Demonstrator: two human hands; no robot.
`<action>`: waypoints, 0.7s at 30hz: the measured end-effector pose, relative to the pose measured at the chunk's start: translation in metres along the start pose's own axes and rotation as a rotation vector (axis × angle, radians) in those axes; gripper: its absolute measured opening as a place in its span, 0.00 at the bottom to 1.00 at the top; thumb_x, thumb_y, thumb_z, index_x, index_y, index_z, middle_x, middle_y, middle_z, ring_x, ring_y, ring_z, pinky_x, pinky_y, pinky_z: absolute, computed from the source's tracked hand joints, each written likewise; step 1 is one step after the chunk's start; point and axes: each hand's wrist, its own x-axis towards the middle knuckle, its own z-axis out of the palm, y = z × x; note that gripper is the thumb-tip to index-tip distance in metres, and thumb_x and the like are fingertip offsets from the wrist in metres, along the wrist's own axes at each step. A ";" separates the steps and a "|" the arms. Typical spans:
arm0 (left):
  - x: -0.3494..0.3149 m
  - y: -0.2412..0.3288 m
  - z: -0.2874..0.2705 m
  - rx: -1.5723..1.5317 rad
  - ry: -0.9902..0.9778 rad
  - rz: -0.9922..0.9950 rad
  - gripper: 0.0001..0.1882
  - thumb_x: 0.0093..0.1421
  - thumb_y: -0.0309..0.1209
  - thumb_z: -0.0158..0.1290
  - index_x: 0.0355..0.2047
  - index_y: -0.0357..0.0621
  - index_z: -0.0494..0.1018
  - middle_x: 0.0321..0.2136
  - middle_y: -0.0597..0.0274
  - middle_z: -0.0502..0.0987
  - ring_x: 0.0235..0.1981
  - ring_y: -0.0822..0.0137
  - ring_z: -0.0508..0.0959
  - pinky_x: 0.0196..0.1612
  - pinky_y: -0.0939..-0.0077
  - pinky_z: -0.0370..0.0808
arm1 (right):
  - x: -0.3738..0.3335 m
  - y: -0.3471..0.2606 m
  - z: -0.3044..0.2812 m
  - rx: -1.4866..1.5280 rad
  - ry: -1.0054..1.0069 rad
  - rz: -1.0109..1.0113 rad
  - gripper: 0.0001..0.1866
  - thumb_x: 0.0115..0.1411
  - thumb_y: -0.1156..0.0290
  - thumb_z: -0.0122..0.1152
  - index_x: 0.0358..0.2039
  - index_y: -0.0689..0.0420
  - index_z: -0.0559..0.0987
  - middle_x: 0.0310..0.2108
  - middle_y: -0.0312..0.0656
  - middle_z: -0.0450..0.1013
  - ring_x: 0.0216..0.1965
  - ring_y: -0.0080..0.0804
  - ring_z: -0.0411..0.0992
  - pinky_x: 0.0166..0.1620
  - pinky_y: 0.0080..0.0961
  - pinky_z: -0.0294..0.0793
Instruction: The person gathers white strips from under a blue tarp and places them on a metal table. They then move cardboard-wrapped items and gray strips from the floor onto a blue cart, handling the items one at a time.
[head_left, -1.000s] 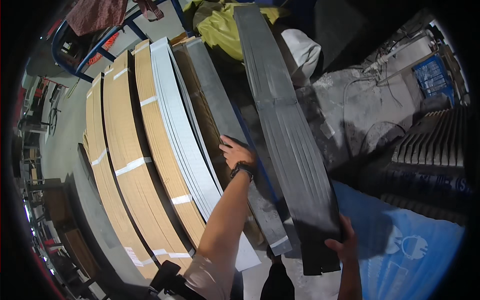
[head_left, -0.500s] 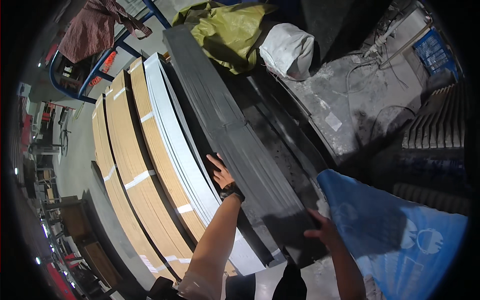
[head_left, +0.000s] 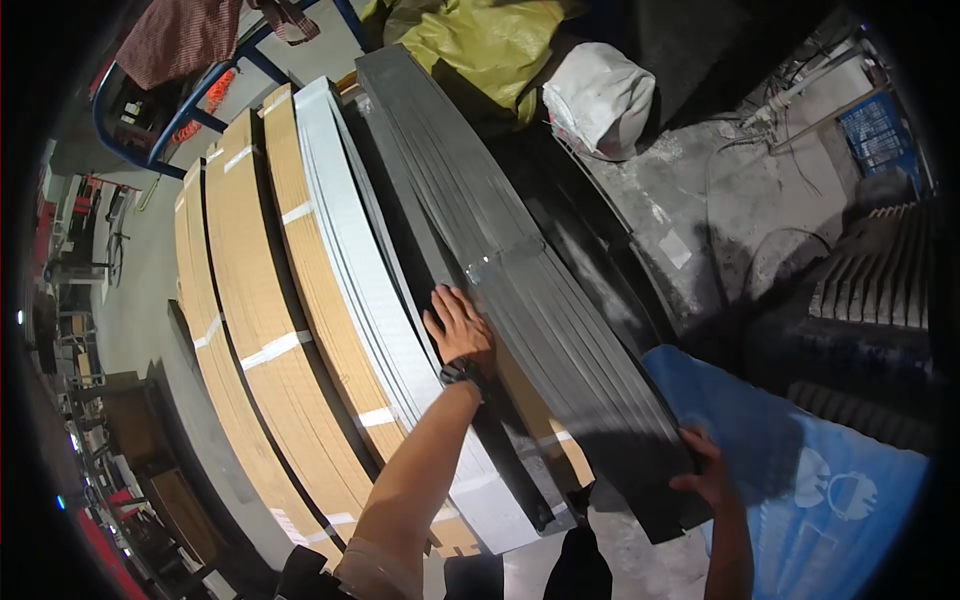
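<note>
A long bundle of dark grey strips [head_left: 565,310] lies lengthwise before me, its near end turned to the right, clear tape around its middle. My left hand [head_left: 462,328] is flat with fingers stretched out, resting on the dark pack [head_left: 395,200] along the bundle's left side. At the near right corner, my right hand [head_left: 708,470] grips the bundle's edge, thumb on the left and fingers higher up; its underside is hidden. Between the bundle and the dark pack, a brown cardboard strip [head_left: 528,405] with white tape shows.
White strips [head_left: 350,220] and taped cardboard packs [head_left: 265,260] stand left of the bundle. A blue plastic sheet [head_left: 800,470] lies at the right, ribbed dark blocks [head_left: 875,270] beyond it. Yellow [head_left: 490,50] and white sacks [head_left: 600,100] sit at the far end, near a blue metal frame [head_left: 150,160].
The grey bundle's near end has swung right with my right hand, uncovering the cardboard strip. My left hand has moved slightly right, its fingers now laid flat.
</note>
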 end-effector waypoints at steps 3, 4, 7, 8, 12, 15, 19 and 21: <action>0.007 -0.002 0.002 -0.063 -0.028 -0.001 0.29 0.62 0.32 0.33 0.62 0.34 0.45 0.63 0.45 0.46 0.63 0.54 0.50 0.62 0.55 0.49 | -0.035 0.008 -0.017 0.214 0.063 0.037 0.43 0.29 0.70 0.78 0.50 0.64 0.71 0.52 0.44 0.63 0.55 0.38 0.59 0.59 0.33 0.55; 0.006 -0.003 0.004 -0.150 -0.021 -0.006 0.30 0.61 0.31 0.33 0.63 0.35 0.44 0.63 0.46 0.45 0.64 0.55 0.49 0.62 0.54 0.48 | -0.051 0.003 -0.023 0.191 0.091 0.174 0.41 0.31 0.68 0.77 0.50 0.62 0.72 0.53 0.44 0.62 0.55 0.39 0.60 0.58 0.33 0.56; 0.007 0.007 0.001 -0.042 0.016 -0.029 0.29 0.62 0.34 0.35 0.62 0.38 0.48 0.64 0.48 0.45 0.63 0.55 0.51 0.60 0.55 0.52 | -0.089 -0.002 -0.045 0.089 0.242 0.145 0.39 0.32 0.65 0.76 0.49 0.59 0.73 0.53 0.44 0.62 0.55 0.40 0.60 0.56 0.33 0.58; 0.003 0.007 -0.001 -0.014 0.044 -0.047 0.28 0.62 0.34 0.35 0.62 0.38 0.49 0.63 0.49 0.46 0.63 0.55 0.51 0.60 0.54 0.52 | -0.090 -0.027 -0.048 -0.043 0.222 0.144 0.39 0.32 0.64 0.76 0.49 0.57 0.73 0.53 0.47 0.62 0.55 0.42 0.60 0.55 0.34 0.58; 0.003 0.014 -0.017 0.128 -0.311 0.417 0.20 0.60 0.33 0.38 0.52 0.44 0.67 0.56 0.59 0.63 0.60 0.59 0.56 0.59 0.57 0.52 | -0.115 -0.028 -0.047 -0.312 0.270 -0.026 0.38 0.32 0.63 0.76 0.48 0.54 0.74 0.52 0.52 0.61 0.54 0.48 0.60 0.54 0.38 0.59; 0.014 0.013 -0.024 0.183 -0.335 0.508 0.17 0.60 0.35 0.39 0.44 0.49 0.73 0.49 0.61 0.70 0.56 0.63 0.60 0.56 0.60 0.53 | -0.133 -0.027 -0.043 -0.180 0.256 -0.037 0.37 0.33 0.63 0.76 0.48 0.54 0.74 0.52 0.54 0.61 0.54 0.49 0.60 0.54 0.40 0.59; 0.015 -0.014 -0.015 -0.271 -0.273 0.439 0.20 0.56 0.46 0.47 0.42 0.47 0.74 0.52 0.59 0.67 0.54 0.61 0.64 0.52 0.61 0.59 | -0.121 -0.031 -0.019 0.025 0.206 -0.209 0.41 0.30 0.62 0.78 0.50 0.52 0.73 0.51 0.50 0.63 0.53 0.45 0.61 0.54 0.39 0.59; -0.009 -0.044 -0.003 -0.658 0.017 0.418 0.19 0.57 0.42 0.48 0.43 0.42 0.73 0.46 0.53 0.72 0.47 0.56 0.71 0.49 0.66 0.65 | -0.101 -0.036 0.002 0.060 0.164 -0.262 0.41 0.30 0.63 0.78 0.50 0.53 0.73 0.51 0.50 0.63 0.53 0.45 0.61 0.54 0.39 0.59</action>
